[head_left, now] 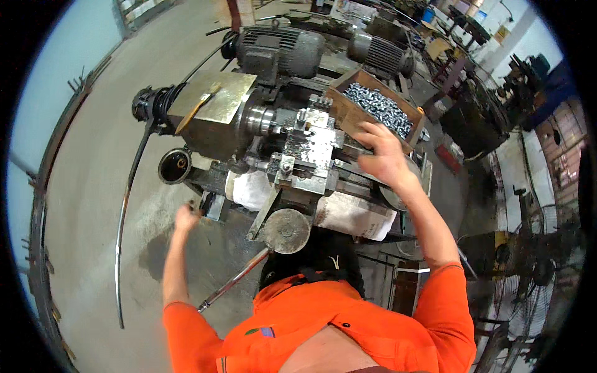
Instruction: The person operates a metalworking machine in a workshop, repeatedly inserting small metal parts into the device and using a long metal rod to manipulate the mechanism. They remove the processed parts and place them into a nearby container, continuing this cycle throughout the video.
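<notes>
My right hand [387, 158] is open, thumb and fingers apart. It hovers by the near corner of a wooden box [349, 117] heaped with small shiny metal parts [380, 107]. To its left stands the lathe's metal tool slide [314, 146], facing the round chuck [258, 119]. Low on the left, my left hand [186, 219] is closed beside the machine's front end. Something small and dark shows at its fingertips, too blurred to name. Nearby are a metal cup [175, 166] with dark contents and a white cloth [250, 190].
A brush [198, 109] lies on the headstock's metal cover [235, 87]. Behind it sits a large motor [283, 51]. A round metal disc [286, 231] and a long lever [233, 281] project toward me. A thin rod [127, 205] curves down on the left. White sacking [354, 216] hangs below the slide.
</notes>
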Demonstrator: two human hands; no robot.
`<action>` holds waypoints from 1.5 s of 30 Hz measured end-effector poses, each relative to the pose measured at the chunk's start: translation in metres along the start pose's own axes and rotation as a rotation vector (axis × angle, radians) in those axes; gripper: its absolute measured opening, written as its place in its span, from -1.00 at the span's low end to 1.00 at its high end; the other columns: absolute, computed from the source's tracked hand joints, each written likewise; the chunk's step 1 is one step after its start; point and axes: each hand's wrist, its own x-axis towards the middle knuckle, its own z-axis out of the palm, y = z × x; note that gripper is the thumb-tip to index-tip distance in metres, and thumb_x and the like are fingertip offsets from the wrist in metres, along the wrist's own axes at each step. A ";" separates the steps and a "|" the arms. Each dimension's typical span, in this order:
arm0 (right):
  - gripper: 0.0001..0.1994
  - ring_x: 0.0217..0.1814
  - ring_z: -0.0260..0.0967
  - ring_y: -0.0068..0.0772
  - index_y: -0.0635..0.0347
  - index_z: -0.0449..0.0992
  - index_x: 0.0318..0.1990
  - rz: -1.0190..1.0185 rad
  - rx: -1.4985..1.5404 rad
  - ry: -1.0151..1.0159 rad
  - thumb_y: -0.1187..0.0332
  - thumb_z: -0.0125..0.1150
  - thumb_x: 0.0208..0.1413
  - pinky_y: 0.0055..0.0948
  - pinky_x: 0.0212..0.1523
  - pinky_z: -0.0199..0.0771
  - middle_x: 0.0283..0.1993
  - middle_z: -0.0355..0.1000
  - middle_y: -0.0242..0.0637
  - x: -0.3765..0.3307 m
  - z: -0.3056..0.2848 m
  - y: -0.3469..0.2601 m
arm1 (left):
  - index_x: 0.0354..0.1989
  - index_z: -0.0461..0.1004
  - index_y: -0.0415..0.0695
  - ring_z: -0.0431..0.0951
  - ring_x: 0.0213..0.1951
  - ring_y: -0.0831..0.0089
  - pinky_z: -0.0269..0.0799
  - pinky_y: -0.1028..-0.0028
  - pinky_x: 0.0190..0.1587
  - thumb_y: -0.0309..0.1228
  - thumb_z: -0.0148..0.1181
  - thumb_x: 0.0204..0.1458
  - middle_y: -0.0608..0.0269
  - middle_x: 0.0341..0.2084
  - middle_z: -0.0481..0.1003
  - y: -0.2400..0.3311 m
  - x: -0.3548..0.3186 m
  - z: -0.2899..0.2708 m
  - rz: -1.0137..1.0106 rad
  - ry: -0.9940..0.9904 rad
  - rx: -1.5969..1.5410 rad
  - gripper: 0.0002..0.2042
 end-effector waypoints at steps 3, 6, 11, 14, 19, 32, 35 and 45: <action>-0.57 0.03 0.27 -0.02 0.25 0.52 -0.23 0.278 -0.127 -0.050 0.40 0.17 -0.43 -0.29 0.05 0.28 0.01 0.35 -0.03 -0.065 -0.036 0.033 | -0.06 0.40 -0.04 0.50 -0.24 0.07 0.40 0.17 -0.21 -0.22 0.19 -0.19 0.06 -0.34 0.50 0.066 -0.006 0.027 0.210 -0.066 0.377 -0.56; -0.59 0.03 0.29 -0.03 0.26 0.52 -0.24 0.488 -0.195 -0.068 0.43 0.13 -0.42 -0.31 0.05 0.28 -0.03 0.38 -0.05 -0.133 -0.060 0.068 | -0.06 0.38 0.03 0.52 -0.25 0.16 0.41 0.20 -0.25 -0.31 0.11 -0.11 0.12 -0.33 0.50 0.069 0.014 -0.001 0.385 -0.111 0.698 -0.63; -0.59 0.04 0.30 -0.09 0.19 0.53 -0.19 0.804 -0.417 -0.038 0.37 0.16 -0.37 -0.29 0.07 0.29 -0.04 0.40 -0.08 -0.260 -0.080 0.133 | -0.07 0.40 0.10 0.52 -0.25 0.14 0.42 0.20 -0.24 -0.35 0.08 -0.09 0.10 -0.32 0.50 0.078 0.014 -0.017 0.313 -0.205 0.750 -0.67; -0.52 -0.05 0.35 -0.02 0.19 0.46 -0.09 1.112 -0.616 -0.134 0.41 0.12 -0.34 -0.21 -0.02 0.33 -0.11 0.42 -0.01 -0.350 -0.087 0.159 | -0.10 0.42 0.05 0.52 -0.27 0.10 0.42 0.19 -0.24 -0.31 0.12 -0.12 0.09 -0.38 0.52 0.068 0.001 -0.025 0.163 -0.144 0.504 -0.67; -0.55 -0.18 0.39 0.10 0.24 0.43 -0.16 1.285 -0.692 -0.109 0.38 0.14 -0.36 -0.15 -0.14 0.38 -0.25 0.43 0.09 -0.447 -0.080 0.172 | -0.14 0.49 0.02 0.52 -0.23 0.13 0.43 0.25 -0.17 -0.22 0.19 -0.17 0.07 -0.35 0.54 0.012 -0.025 -0.026 0.032 -0.266 0.368 -0.64; -0.90 -0.58 0.07 -0.68 0.23 0.37 -0.55 1.396 0.477 0.237 0.44 0.05 -0.32 -0.58 -0.60 0.07 -0.64 0.18 -0.54 -0.405 0.024 -0.046 | -0.16 0.49 -0.15 0.57 -0.54 0.30 0.47 0.39 -0.30 -0.29 0.19 -0.17 -0.01 -0.45 0.54 -0.006 -0.079 -0.009 -0.097 -0.475 0.157 -0.65; -0.87 -0.62 0.05 -0.68 0.24 0.38 -0.50 1.405 0.468 0.290 0.44 0.04 -0.32 -0.59 -0.61 0.06 -0.67 0.15 -0.53 -0.419 0.043 -0.045 | -0.17 0.49 -0.15 0.57 -0.51 0.29 0.47 0.37 -0.30 -0.30 0.18 -0.17 0.01 -0.48 0.54 0.000 -0.067 -0.003 -0.035 -0.427 0.152 -0.65; -0.81 -0.63 0.12 -0.47 0.28 0.40 -0.49 1.367 0.363 0.270 0.39 0.04 -0.33 -0.41 -0.57 0.22 -0.69 0.24 -0.33 -0.447 0.042 -0.019 | -0.14 0.48 -0.13 0.57 -0.46 0.26 0.45 0.35 -0.27 -0.28 0.17 -0.16 0.01 -0.46 0.54 0.015 -0.065 -0.011 -0.031 -0.486 0.182 -0.64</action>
